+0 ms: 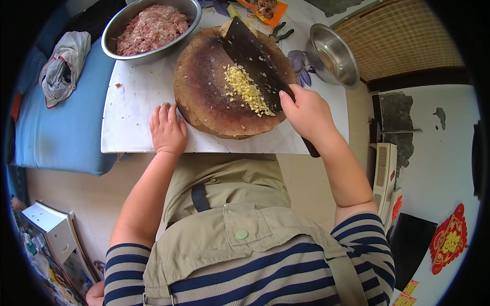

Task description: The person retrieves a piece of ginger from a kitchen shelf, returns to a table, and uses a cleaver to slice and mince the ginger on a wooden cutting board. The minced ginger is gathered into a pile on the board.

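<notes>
My right hand (pixel 309 111) grips the handle of a dark, wide-bladed cleaver (pixel 254 57). Its blade leans over the right part of a round wooden chopping block (pixel 203 95), with pale bits stuck to it. Along the blade's left side lies a heap of finely chopped pale yellow pieces (pixel 247 90), possibly garlic or ginger. Beyond the blade tip, a pale piece of food is partly hidden, with a green stalk (pixel 232 11) behind it. My left hand (pixel 168 128) rests flat on the white table (pixel 130 126), fingers slightly apart and holding nothing, close to the block's left edge.
A metal bowl of minced meat (pixel 153 30) stands at the back left. To the right sits another metal bowl (pixel 333 57). An orange packet (pixel 268 11) and dark curved objects (pixel 282 33) lie behind the block. A blue sofa (pixel 76 122) with a plastic bag (pixel 65 69) adjoins the table's left.
</notes>
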A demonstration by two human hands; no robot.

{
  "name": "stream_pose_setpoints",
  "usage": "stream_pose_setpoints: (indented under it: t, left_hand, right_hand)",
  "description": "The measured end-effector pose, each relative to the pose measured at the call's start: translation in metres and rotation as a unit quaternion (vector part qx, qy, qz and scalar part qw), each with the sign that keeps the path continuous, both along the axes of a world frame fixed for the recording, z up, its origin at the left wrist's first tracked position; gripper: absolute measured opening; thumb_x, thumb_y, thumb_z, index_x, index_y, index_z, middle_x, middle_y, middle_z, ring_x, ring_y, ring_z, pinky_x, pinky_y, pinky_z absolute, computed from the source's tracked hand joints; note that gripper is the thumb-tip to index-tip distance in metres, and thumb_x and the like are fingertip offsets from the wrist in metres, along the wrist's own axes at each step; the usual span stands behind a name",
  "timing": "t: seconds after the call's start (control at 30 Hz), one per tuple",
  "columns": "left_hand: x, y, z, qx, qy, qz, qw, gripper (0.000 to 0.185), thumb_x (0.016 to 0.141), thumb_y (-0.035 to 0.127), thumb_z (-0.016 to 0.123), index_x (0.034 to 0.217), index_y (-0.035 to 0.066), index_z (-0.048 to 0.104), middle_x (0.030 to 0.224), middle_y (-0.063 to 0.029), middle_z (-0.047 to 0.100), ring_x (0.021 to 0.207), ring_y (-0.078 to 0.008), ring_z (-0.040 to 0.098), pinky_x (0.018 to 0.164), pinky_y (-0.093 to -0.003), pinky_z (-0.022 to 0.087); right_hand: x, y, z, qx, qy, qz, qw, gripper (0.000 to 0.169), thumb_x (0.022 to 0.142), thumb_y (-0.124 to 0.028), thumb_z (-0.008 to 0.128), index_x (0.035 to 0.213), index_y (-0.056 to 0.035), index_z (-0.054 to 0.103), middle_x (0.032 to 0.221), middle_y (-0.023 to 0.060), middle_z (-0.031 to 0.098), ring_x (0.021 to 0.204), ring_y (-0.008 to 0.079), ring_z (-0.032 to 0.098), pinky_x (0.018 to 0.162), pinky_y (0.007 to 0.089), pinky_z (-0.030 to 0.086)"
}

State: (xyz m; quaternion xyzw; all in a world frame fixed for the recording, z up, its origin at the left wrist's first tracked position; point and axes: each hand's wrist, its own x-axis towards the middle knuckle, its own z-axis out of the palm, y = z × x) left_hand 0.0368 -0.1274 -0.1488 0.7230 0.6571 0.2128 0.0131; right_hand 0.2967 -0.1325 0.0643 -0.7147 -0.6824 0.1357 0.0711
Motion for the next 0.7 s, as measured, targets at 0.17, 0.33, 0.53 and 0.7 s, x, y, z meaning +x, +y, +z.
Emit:
stream_pose_setpoints:
  t: [0.17,0.33,0.53,0.7]
  left_hand:
    - [0.0,0.0,-0.002,-0.016,-0.004,0.006,1.0,0.042,0.085,0.024,0.049,0.124,0.009,0.047,0.132,-0.0108,0.044,0.127,-0.0309,0.033,0.106,-0.0431,0.023]
    - [0.0,0.001,-0.002,-0.028,-0.001,0.004,1.0,0.042,0.085,0.024,0.049,0.124,0.009,0.047,0.132,-0.0109,0.043,0.127,-0.031,0.032,0.106,-0.0435,0.023]
    - [0.001,0.0,0.001,-0.027,-0.008,0.004,1.0,0.042,0.085,0.024,0.049,0.124,0.009,0.047,0.131,-0.0102,0.044,0.127,-0.0305,0.033,0.106,-0.0432,0.023]
    - [0.001,-0.001,0.002,-0.033,-0.006,0.007,0.999,0.042,0.085,0.024,0.049,0.124,0.009,0.047,0.131,-0.0103,0.043,0.127,-0.0305,0.033,0.106,-0.043,0.024]
  right_hand:
    - [-0.005,0.004,0.0,-0.018,-0.036,0.019,0.999,0.028,0.087,-0.028,0.046,0.084,-0.0038,0.059,0.074,0.0173,0.062,0.073,0.038,0.059,0.065,0.0468,0.046]
    - [-0.003,0.001,-0.005,0.011,-0.012,0.024,1.0,0.028,0.087,-0.028,0.046,0.085,-0.0037,0.059,0.076,0.0175,0.063,0.073,0.0382,0.059,0.065,0.0475,0.046]
    - [-0.001,0.005,0.006,-0.005,-0.003,0.003,1.0,0.028,0.087,-0.029,0.046,0.087,-0.0045,0.059,0.075,0.0182,0.062,0.075,0.0385,0.059,0.066,0.0468,0.046]
    - [0.001,0.009,-0.001,-0.011,-0.022,0.015,1.0,0.028,0.087,-0.029,0.046,0.087,-0.0047,0.059,0.076,0.0181,0.062,0.075,0.0387,0.059,0.066,0.0467,0.046]
